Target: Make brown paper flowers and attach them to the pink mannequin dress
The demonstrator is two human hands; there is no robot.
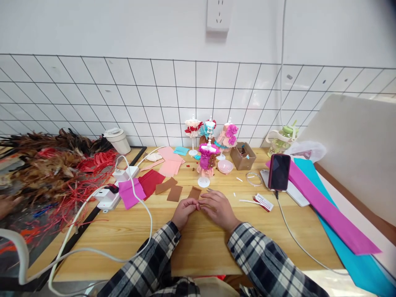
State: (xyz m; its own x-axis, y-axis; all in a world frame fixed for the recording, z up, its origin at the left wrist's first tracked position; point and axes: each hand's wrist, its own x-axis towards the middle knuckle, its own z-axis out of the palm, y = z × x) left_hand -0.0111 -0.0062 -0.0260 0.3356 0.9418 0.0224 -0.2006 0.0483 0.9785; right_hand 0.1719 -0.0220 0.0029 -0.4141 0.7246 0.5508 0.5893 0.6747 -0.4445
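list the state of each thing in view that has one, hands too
Left hand, fingertips bunched, grip unclear
Right hand, fingers bent, grip unclear
Brown sheets, lying loose
Front dress form, standing, dressed
Pink bowl, upright, uncovered
Cardboard box, open on top
Phone, upright, plugged in, screen dark
White cup, upright, lid on
Clear jug, upright, lid on
Wall socket, no plug in visible part

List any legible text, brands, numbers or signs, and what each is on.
No text can be read in this view.
Red-and-white flat rectangular packet: seems to carry print, too small and blurred to read.
Upright phone with dark screen and dark red edge: no legible text.
Small grey oval mark on the white tiled wall: too small to tell whether it bears lettering.
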